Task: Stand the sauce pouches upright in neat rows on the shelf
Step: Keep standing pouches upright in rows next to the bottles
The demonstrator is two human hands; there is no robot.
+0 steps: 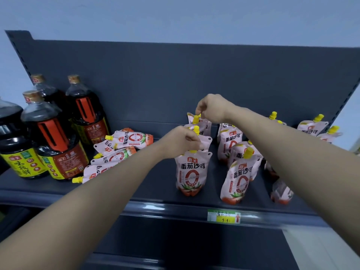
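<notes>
price tag (224, 216): print blurred | leftmost bottle (11, 137): cut off | front-right pouch (282, 193): half hidden

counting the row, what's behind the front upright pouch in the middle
Two more pouches stand in line behind the front pouch. The left hand grips the middle pouch, and the right hand pinches the rear pouch by its yellow cap. Their lower halves are hidden.

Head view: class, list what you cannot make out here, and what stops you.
All head view.
Price tag: print blurred, too small.
Leftmost bottle: cut off by the frame edge.
Lying pouches: count unsure, left forearm covers some.
Right front pouch: label hidden behind the right forearm.
</notes>
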